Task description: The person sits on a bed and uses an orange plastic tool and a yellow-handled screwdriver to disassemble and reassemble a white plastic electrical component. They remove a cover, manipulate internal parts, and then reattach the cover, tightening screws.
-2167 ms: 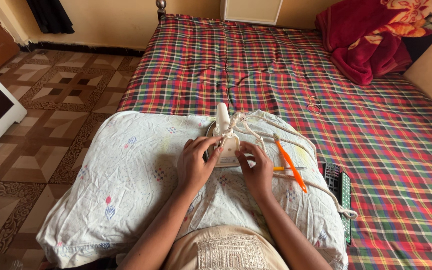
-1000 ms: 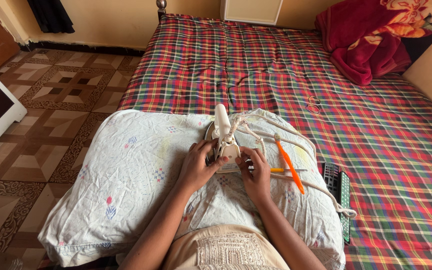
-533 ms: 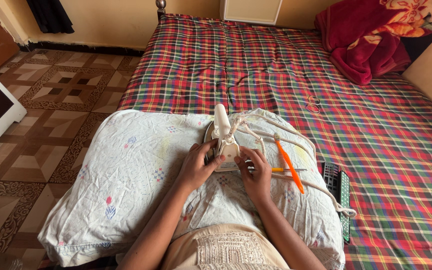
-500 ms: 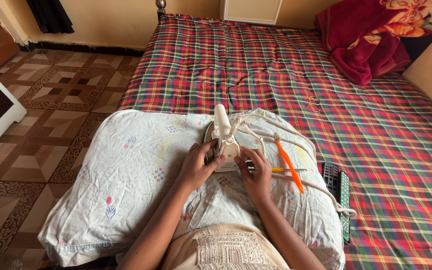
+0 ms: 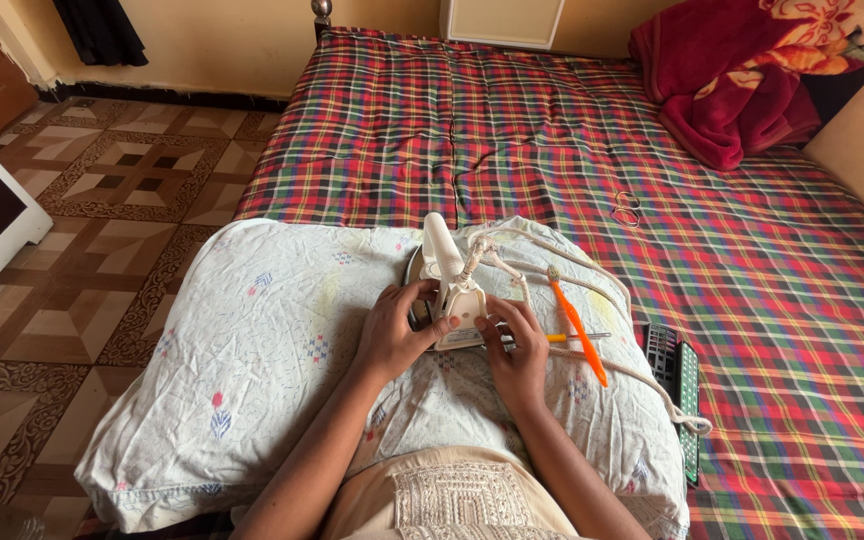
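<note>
Plaid bedspread (image 5: 572,130) in red, green and yellow over a bed filling most of the view; patterned brown floor tiles (image 5: 122,190) to the left, yellow wall at the far end. Red blanket (image 5: 742,80) bunched at the far right corner of the bed. White pillow (image 5: 252,340) with small printed flowers laid across the near edge of the bed, serving as work surface.

Cream-coloured clothes iron (image 5: 449,285) on the pillow, near its middle, handle up, nose pointing away. White cord (image 5: 562,275) looped from the iron's rear across the pillow to the right. Orange screwdriver (image 5: 577,325) just right of the iron, on the pillow; second thin tool with yellow handle (image 5: 567,338) crossing under it. Dark remote controls (image 5: 677,375) at the pillow's right edge, on the bedspread.

Left hand (image 5: 397,335) curled against the iron's left rear side, fingers wrapped partly around the body, gripping. Right hand (image 5: 517,345) touching the iron's rear right corner, fingers bent, fingertips on the back plate; cannot tell whether anything small pinched between them.
</note>
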